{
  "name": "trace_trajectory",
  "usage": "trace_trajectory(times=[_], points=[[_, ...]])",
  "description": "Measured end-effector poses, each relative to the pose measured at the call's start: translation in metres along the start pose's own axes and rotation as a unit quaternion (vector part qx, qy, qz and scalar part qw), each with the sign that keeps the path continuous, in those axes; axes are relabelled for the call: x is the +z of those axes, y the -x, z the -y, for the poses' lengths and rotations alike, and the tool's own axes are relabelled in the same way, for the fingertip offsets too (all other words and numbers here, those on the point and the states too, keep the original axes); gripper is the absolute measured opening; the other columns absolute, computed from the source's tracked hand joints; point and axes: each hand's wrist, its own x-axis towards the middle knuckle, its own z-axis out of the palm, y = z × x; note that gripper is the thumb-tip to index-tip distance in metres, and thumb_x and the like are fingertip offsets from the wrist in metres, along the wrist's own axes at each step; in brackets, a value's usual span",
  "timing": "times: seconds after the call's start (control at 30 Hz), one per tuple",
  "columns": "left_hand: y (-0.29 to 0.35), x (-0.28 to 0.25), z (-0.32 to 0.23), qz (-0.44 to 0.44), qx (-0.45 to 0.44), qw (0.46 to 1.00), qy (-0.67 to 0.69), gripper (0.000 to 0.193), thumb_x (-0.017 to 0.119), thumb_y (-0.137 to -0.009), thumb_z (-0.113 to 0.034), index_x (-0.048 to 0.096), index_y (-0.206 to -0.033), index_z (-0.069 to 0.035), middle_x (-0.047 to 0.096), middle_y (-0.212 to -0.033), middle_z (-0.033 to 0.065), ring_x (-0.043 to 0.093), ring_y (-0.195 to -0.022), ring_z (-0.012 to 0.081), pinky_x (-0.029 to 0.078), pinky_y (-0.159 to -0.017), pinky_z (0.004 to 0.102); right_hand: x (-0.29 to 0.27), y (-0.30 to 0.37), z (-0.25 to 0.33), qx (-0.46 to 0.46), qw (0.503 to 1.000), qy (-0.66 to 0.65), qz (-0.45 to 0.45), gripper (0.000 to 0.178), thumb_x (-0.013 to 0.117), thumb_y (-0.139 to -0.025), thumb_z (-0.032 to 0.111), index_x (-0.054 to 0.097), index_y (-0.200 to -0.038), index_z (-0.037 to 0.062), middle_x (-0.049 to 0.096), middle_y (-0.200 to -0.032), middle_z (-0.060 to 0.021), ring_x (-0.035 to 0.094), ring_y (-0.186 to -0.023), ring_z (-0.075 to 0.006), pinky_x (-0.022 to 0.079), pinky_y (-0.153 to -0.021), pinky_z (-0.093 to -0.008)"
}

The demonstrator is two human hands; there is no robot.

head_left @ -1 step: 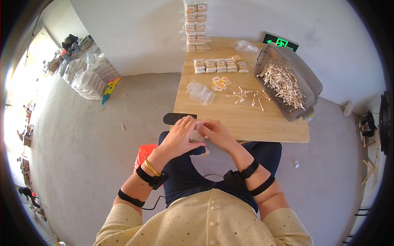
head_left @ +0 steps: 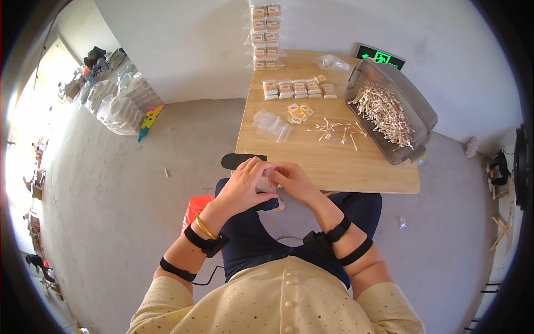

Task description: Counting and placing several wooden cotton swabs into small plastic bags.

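Observation:
Close to the table's near left edge, both hands meet around a small clear plastic bag (head_left: pixel 266 182). My left hand (head_left: pixel 243 182) curls round its left side, thumb toward me. At the bag's upper right, my right hand (head_left: pixel 295 181) pinches the film between thumb and fingers. What the bag contains is mostly hidden by the fingers. Beyond the hands lie flat empty clear bags (head_left: pixel 271 126), small yellow-and-white printed cards (head_left: pixel 300 113) and loose cotton swabs (head_left: pixel 328 129). Filled swab packs (head_left: pixel 299 88) stand in a row farther back.
A grey translucent bin (head_left: pixel 392 155) heaped with cotton swabs (head_left: pixel 384 114) stands on the table's right side. Bagged packs (head_left: pixel 266 38) form a tall stack at the back left. Crumpled clear plastic (head_left: pixel 332 62) lies near the wall. A red bag (head_left: pixel 196 210) is below the table.

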Motion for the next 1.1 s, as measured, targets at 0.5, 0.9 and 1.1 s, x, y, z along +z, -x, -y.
trace_trajectory(times=[0.5, 0.9, 1.1], points=[[0.049, -0.021, 0.196, 0.068, -0.153, 0.966, -0.198, 0.059, 0.086, -0.075, -0.037, 0.063, -0.122, -0.009, 0.064, -0.114, 0.0087, 0.059, -0.115, 0.0293, 0.042, -0.103, 0.0443, -0.043, 0.019, -0.072, 0.136, 0.988, 0.067, -0.040, 0.027, 0.065, -0.102, 0.026, 0.069, -0.105, -0.0005, 0.072, -0.089, -0.0056, 0.065, -0.079, -0.0111, 0.053, -0.075, -0.0285], [0.025, -0.004, 0.254, 0.173, -0.116, 0.966, -0.156, 0.068, 0.086, -0.073, -0.041, 0.063, -0.128, -0.009, 0.063, -0.123, 0.0099, 0.055, -0.124, 0.0313, 0.038, -0.111, 0.0449, -0.050, 0.018, -0.082, 0.192, 0.978, 0.055, -0.058, 0.025, 0.063, -0.103, 0.025, 0.068, -0.105, 0.0006, 0.071, -0.092, -0.0042, 0.064, -0.082, -0.0103, 0.052, -0.076, -0.0266], [0.005, -0.001, 0.241, 0.200, -0.110, 0.966, -0.119, 0.070, 0.086, -0.074, -0.040, 0.061, -0.132, -0.009, 0.063, -0.126, 0.0110, 0.054, -0.127, 0.0302, 0.037, -0.113, 0.0437, -0.040, 0.011, -0.095, 0.169, 0.983, 0.056, -0.038, 0.024, 0.063, -0.103, 0.024, 0.068, -0.103, 0.0007, 0.069, -0.089, -0.0031, 0.062, -0.080, -0.0098, 0.051, -0.076, -0.0261]])
